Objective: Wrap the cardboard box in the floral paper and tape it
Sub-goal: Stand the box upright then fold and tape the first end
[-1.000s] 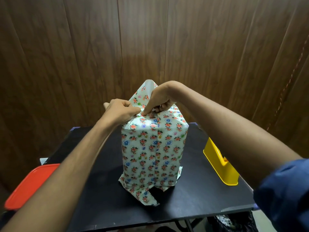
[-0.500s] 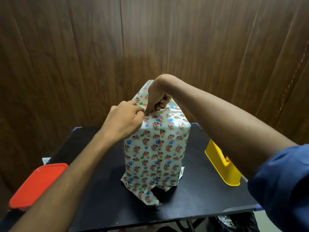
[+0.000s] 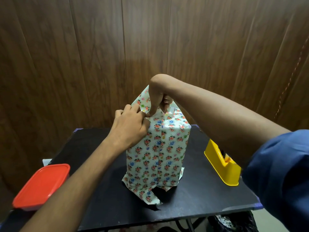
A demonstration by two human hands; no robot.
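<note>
Where it stands upright at the middle of the black table (image 3: 192, 195), the cardboard box is fully hidden by the floral paper (image 3: 157, 153), a glossy white sheet printed with small red and blue flowers. An overlapped seam is seen down the near face, and loose flaps are splayed at the base. The raised top flap is pinched by the left hand (image 3: 132, 129) and the right hand (image 3: 156, 99). A yellow tape dispenser (image 3: 220, 166) is placed at the right, a red lidded container (image 3: 41, 185) at the left.
</note>
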